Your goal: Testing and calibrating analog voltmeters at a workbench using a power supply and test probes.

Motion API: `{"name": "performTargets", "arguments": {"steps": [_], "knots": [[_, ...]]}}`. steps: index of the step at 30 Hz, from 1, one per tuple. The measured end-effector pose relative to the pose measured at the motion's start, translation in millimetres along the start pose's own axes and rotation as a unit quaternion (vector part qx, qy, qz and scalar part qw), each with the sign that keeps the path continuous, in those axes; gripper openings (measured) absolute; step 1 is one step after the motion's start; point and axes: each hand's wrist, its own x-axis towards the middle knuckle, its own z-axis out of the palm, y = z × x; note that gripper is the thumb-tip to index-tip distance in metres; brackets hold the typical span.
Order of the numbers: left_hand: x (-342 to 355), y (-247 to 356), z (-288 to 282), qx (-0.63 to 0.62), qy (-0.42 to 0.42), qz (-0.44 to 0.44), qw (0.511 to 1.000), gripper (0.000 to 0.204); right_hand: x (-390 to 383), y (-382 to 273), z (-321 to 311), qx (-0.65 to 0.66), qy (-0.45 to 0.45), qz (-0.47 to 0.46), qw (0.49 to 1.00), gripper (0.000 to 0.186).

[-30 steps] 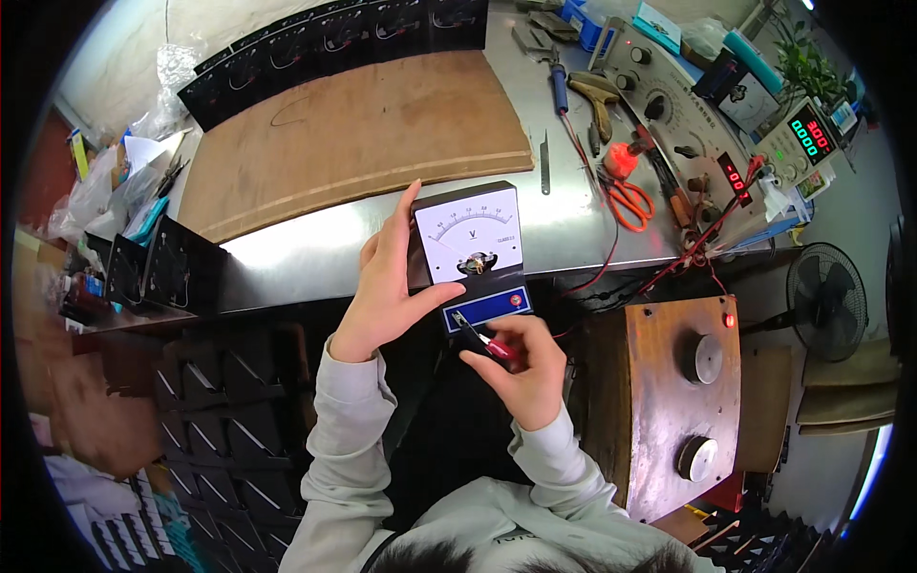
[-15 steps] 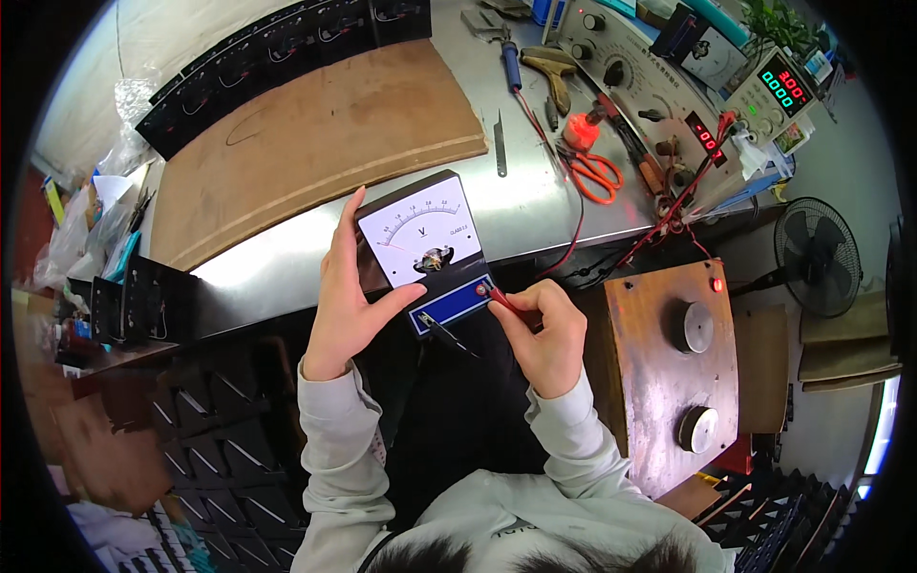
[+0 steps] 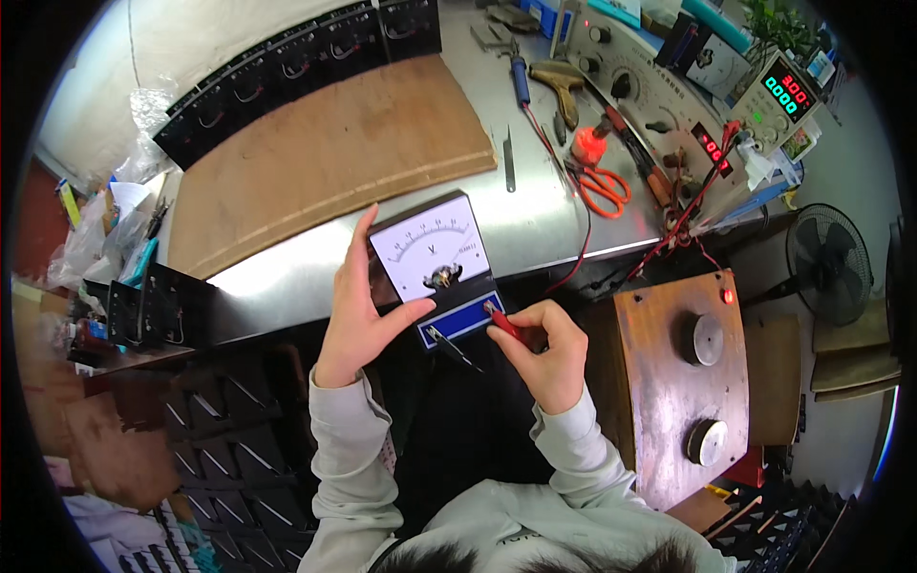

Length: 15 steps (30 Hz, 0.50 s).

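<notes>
An analog voltmeter with a white dial, black body and blue lower strip is tilted at the bench's front edge. My left hand grips its left side, thumb across the lower front and fingers along the side. Between the thumb and fingers of my right hand is a red alligator clip, its metal tip at the strip's right terminal. A black alligator clip hangs at the left terminal, untouched by either hand. A small opening in the dial shows the coil.
A brown board lies on the metal bench, with a row of black meter cases behind it. Right of it are tweezers, orange scissors, a soldering iron and a test instrument. A wooden box with two metal knobs stands right.
The red clip's tip now sits on the right terminal, with my right hand still pinching it. The red needle no longer shows at the dial's left end; a thin line appears toward the right.
</notes>
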Motion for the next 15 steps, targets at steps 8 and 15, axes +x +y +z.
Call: {"name": "performTargets", "arguments": {"steps": [8, 15], "knots": [[-9.4, 15.5, 16.2, 0.023, 0.038, -0.035, 0.998, 0.105, 11.4, -14.2, 5.0, -0.096, -0.007, -0.134, 0.986, 0.097], [-74.9, 35.7, 117.7, 0.218, -0.102, 0.08, 0.967, 0.1, -76.4, 37.8, -66.1, -0.147, 0.063, -0.041, 0.986, 0.124]]}}
